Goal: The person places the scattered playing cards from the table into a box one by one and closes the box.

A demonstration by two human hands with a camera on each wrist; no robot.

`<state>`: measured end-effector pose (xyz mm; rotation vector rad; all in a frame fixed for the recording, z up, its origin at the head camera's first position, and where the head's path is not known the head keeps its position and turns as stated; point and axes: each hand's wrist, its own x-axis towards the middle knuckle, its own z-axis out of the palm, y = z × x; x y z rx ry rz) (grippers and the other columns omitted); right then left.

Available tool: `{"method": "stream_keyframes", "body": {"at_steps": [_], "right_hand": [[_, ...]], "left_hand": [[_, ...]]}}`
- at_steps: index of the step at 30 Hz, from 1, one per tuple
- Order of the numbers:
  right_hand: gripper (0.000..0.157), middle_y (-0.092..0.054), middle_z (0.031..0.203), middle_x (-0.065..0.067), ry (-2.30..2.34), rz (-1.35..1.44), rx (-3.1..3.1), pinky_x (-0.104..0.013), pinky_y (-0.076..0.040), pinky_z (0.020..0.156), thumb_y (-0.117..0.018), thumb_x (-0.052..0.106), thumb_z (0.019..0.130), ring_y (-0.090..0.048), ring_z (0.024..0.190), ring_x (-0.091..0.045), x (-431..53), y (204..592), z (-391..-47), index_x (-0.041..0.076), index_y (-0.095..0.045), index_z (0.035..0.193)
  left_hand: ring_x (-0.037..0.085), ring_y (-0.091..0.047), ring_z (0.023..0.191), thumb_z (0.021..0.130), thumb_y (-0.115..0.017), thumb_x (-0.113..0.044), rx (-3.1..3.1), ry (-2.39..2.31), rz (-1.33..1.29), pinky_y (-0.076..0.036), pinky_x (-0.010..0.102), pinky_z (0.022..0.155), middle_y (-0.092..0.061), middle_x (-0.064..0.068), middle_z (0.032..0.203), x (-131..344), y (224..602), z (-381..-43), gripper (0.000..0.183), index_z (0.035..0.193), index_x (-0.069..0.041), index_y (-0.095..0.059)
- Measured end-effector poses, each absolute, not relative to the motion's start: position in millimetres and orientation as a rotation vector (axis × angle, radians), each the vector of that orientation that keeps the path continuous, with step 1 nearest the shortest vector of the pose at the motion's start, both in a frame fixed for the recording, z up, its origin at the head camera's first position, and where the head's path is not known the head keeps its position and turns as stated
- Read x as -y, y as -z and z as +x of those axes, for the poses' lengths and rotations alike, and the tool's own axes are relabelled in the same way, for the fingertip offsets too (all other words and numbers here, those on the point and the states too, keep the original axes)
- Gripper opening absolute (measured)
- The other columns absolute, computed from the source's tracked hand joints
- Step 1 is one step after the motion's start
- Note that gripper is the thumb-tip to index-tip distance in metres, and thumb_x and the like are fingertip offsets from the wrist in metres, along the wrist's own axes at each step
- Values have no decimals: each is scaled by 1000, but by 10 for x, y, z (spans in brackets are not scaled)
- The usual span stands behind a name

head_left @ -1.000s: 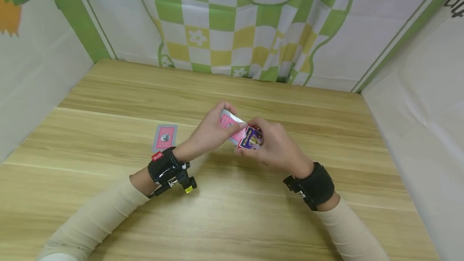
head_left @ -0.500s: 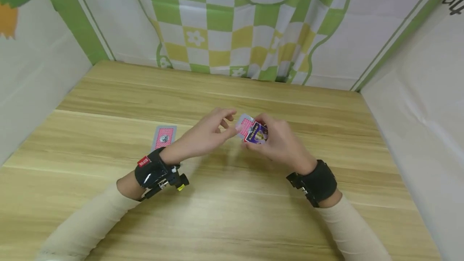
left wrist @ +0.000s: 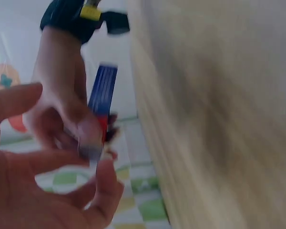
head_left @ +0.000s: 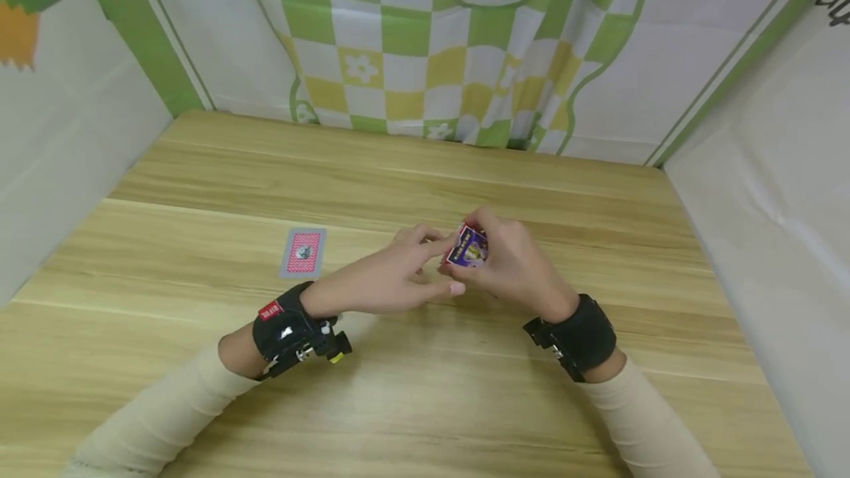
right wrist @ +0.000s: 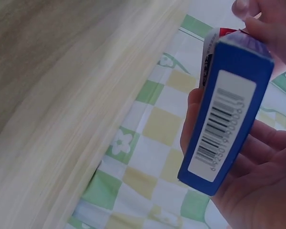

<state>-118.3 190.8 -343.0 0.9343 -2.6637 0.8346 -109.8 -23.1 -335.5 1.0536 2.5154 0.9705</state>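
Note:
My right hand (head_left: 521,264) grips a small playing-card box (head_left: 471,248) by its edges, above the table. Its printed face is dark blue and purple with a red edge. In the right wrist view, the blue end of the card box (right wrist: 224,119) shows a white barcode label. My left hand (head_left: 385,271) is beside the box's left end, its index fingertip at that end and its thumb held apart, lower down. The left wrist view shows the left hand (left wrist: 47,186) with parted fingers, close to the right hand (left wrist: 66,105). One playing card (head_left: 303,251) lies back up on the table, left of the hands.
The wooden table (head_left: 425,389) runs back to a green, white and yellow checked curtain (head_left: 425,57). White cloth walls (head_left: 757,131) close in both sides. Each wrist wears a black camera strap (head_left: 584,338).
Cards that stuck out of the box are out of sight now. My left hand let go of them, drew back left, then came to the box's end. The right hand shifted slightly right, still holding the box.

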Motion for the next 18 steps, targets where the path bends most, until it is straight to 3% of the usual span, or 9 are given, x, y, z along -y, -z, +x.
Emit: {"method": "stream_keyframes", "body": {"at_steps": [3,7,9,12,18], "right_hand": [[63,-61,78,-2,-842,917,2680,-23,-49,45,-79,43,71,-55,59,-6,-1904,3425,-1172,2,-53,111],[65,-60,78,-1,-859,872,2709,-24,-49,44,-79,45,69,-54,59,-6,-1905,3412,-1160,3,-53,112],[64,-60,78,0,-852,861,2721,-23,-49,45,-79,46,69,-54,59,-6,-1899,3410,-1157,5,-53,110],[64,-60,79,1,-845,863,2730,-23,-50,45,-79,46,69,-54,60,-5,-1889,3409,-1153,5,-53,111],[65,-59,78,2,-837,869,2722,-23,-49,45,-79,46,69,-54,60,-5,-1887,3417,-1154,6,-52,113]], "left_hand": [[18,-45,110,93,-54,-47,-2466,-954,1113,-49,34,81,-45,6,133,416,3337,-1288,58,141,-19,-41],[25,-52,104,92,-61,-16,-2502,-772,1121,-49,41,84,-58,8,119,798,3322,-1577,28,119,-10,-61],[29,-53,102,88,-62,-5,-2540,-619,1021,-48,44,82,-60,12,114,1008,3316,-1661,23,111,-6,-64],[32,-54,95,81,-65,-1,-2558,-441,781,-48,42,73,-58,20,114,1251,3288,-1713,32,113,0,-61],[29,-48,82,62,-87,-20,-2581,-312,436,-46,36,60,-52,19,107,1472,3322,-1753,78,125,6,-48]]}}
